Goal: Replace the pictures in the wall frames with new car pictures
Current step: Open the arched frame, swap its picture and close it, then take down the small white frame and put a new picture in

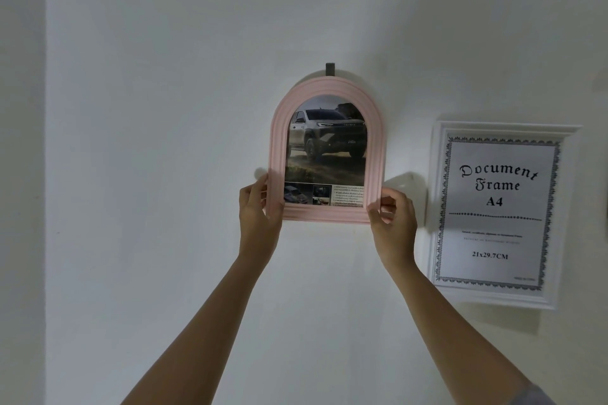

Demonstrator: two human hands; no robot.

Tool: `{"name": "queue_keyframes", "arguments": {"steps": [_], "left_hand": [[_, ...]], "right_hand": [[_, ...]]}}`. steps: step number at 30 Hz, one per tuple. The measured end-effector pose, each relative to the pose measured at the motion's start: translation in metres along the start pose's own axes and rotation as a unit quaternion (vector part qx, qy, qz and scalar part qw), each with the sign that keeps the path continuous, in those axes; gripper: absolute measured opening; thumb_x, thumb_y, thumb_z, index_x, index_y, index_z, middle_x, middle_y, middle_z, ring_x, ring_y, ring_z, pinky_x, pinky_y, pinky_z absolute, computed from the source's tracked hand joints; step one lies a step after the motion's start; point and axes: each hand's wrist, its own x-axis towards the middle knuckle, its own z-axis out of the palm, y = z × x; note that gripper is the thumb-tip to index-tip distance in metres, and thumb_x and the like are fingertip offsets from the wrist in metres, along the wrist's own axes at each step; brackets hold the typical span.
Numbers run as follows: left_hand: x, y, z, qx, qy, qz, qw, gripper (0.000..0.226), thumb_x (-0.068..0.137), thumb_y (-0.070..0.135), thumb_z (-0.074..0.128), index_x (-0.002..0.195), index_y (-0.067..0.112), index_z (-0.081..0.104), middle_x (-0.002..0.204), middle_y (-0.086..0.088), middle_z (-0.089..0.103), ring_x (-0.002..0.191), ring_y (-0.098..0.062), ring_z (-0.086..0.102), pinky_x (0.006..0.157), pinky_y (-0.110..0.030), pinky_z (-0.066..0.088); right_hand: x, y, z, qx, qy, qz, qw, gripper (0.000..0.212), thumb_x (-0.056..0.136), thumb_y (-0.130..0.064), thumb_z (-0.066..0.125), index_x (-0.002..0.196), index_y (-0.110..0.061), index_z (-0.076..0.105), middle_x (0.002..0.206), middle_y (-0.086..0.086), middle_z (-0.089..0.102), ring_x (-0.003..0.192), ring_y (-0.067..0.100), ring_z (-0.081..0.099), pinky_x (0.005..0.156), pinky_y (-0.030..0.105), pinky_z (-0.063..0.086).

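A pink arched frame (pixel 375 154) is up against the white wall, its top just under a small dark hook (pixel 330 69). Inside it is a picture of a grey pickup truck (pixel 329 138) with small photos and text below. My left hand (pixel 258 207) grips the frame's lower left corner, fingers curled round its edge. My right hand (pixel 393 217) grips the lower right corner, thumb on the front. To the right hangs a white rectangular frame (pixel 437 207) holding a "Document Frame A4" sheet (pixel 496 207).
The white wall (pixel 164 141) stretches bare to the left of the pink frame, up to a vertical corner edge (pixel 45 174) at far left. The white frame hangs slightly tilted.
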Motion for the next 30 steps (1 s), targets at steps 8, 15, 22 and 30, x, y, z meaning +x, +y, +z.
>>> {"name": "queue_keyframes", "arguments": {"steps": [8,15,22,30], "left_hand": [[-0.002,0.012,-0.006,0.046,0.001,-0.005,0.999,0.041,0.093,0.010,0.053,0.133,0.009,0.044,0.123,-0.010,0.044,0.109,-0.015,0.045,0.083,-0.003,0.040],[-0.003,0.054,0.005,0.104,0.044,0.035,0.993,0.042,0.090,0.012,0.057,0.130,0.008,0.046,0.131,-0.009,0.042,0.118,-0.017,0.038,0.094,-0.019,0.036],[-0.003,0.140,0.090,0.127,0.010,0.167,0.978,0.044,0.089,0.016,0.055,0.130,0.005,0.047,0.132,-0.011,0.046,0.122,-0.024,0.042,0.107,-0.032,0.033],[-0.055,0.241,0.264,0.111,-0.083,0.241,0.960,0.048,0.092,0.023,0.050,0.136,0.008,0.041,0.137,-0.006,0.043,0.127,-0.018,0.037,0.103,-0.028,0.033]], "right_hand": [[0.001,-0.005,-0.003,-0.018,-0.010,0.009,1.000,0.028,0.081,0.004,0.062,0.106,-0.006,0.056,0.100,0.013,0.052,0.080,0.019,0.058,0.071,0.016,0.049],[0.017,-0.019,-0.048,-0.043,-0.010,0.003,0.999,0.030,0.081,0.003,0.063,0.110,-0.003,0.057,0.100,0.007,0.052,0.090,0.017,0.053,0.066,0.001,0.041],[0.097,-0.020,-0.172,-0.111,0.005,-0.045,0.993,0.023,0.087,-0.004,0.056,0.110,-0.005,0.059,0.108,0.013,0.059,0.095,0.017,0.056,0.079,0.022,0.043],[0.170,0.038,-0.346,-0.272,0.013,-0.012,0.962,0.031,0.088,-0.010,0.054,0.118,-0.005,0.056,0.118,0.014,0.054,0.111,0.030,0.051,0.095,0.042,0.044]]}}
